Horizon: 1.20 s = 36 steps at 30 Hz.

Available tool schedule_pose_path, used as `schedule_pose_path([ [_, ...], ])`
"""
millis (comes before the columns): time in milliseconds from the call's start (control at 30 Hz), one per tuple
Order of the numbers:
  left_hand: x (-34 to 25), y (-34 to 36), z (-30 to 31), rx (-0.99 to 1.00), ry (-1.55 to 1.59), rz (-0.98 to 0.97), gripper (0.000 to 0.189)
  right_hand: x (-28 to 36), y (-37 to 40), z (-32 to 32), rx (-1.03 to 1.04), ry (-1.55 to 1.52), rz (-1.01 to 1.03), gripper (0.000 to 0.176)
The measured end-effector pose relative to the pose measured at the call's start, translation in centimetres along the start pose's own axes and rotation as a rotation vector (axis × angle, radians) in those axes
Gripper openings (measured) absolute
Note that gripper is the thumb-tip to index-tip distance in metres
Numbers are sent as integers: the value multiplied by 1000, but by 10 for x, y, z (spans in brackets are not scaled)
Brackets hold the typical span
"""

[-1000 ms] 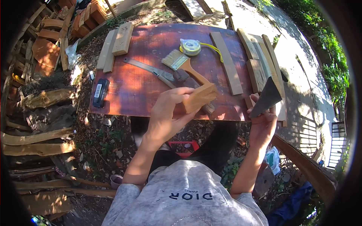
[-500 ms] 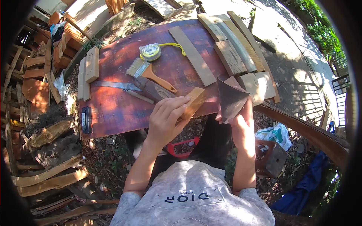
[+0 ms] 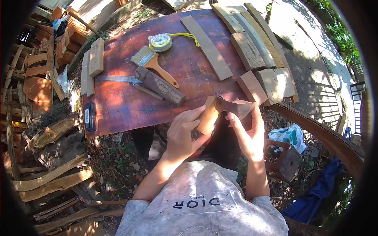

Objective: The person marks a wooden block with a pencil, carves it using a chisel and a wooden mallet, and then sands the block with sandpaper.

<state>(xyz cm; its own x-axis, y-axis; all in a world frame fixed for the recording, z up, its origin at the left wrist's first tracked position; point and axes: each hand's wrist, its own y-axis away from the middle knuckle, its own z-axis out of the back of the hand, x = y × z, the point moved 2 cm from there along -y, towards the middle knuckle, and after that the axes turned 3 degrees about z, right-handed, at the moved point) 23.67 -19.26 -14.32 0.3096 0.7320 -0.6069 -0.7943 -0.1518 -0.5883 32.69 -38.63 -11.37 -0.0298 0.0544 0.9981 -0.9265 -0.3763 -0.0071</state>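
Small wooden block, pale and oblong, being held just off the near edge of the tabletop, above the person's lap. The left hand is grasping the block, with fingers closed over its upper face and the thumb underneath. The right hand is pinching a dark, curled sheet, seemingly sandpaper, whose edge is touching the far end of the block.

Judged from this arrangement, sheet and block are only now being brought together. The paper is meeting the wood at one end and is not lying flat on any face, so rubbing appears not to have begun. The next move is calling for a firm hold by the left hand, so that the block does not twist. It also needs the right hand to flatten the curl of the sheet against one face before pressing.

Lying on the tabletop beyond the hands are a dark carved piece, a paintbrush, a yellow reel and a narrow metal blade. Several planks are resting toward the far right side.
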Motion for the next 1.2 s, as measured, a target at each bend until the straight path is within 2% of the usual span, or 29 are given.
schedule_pose_path([
  [100,-8,5,-14,3,-48,83,73,13,1,-7,-101,74,161,38],
  [167,-7,3,-16,35,-71,107,86,13,-2,-6,-63,206,234,41],
  [300,4,3,-12,63,-121,119,74,16,-6,-2,19,310,241,48],
  [400,3,-1,-9,58,-127,150,67,21,-12,2,143,497,398,49],
  [500,4,-1,-8,54,-106,138,65,35,-10,-5,108,463,248,55],
  [600,6,-4,-3,67,-98,93,65,39,-8,-4,221,582,320,67],
  [633,5,-5,-1,69,-80,97,64,35,-7,-5,251,591,286,73],
  [733,8,-5,1,61,-65,96,63,31,-4,-8,306,611,259,70],
  [867,12,-1,0,46,-35,123,64,24,-7,-9,225,666,397,69],
  [967,11,-1,0,34,-41,106,66,23,-6,-15,215,698,416,67],
  [1000,11,-2,0,33,-35,110,67,17,-5,-15,237,803,468,74],
  [1067,11,-2,1,31,-22,123,67,20,-2,-15,296,810,437,72],
  [1167,14,0,-2,6,-29,103,69,15,-5,-10,248,780,494,69],
  [1200,14,1,-2,2,-25,101,69,17,-7,-11,184,773,512,60],
])
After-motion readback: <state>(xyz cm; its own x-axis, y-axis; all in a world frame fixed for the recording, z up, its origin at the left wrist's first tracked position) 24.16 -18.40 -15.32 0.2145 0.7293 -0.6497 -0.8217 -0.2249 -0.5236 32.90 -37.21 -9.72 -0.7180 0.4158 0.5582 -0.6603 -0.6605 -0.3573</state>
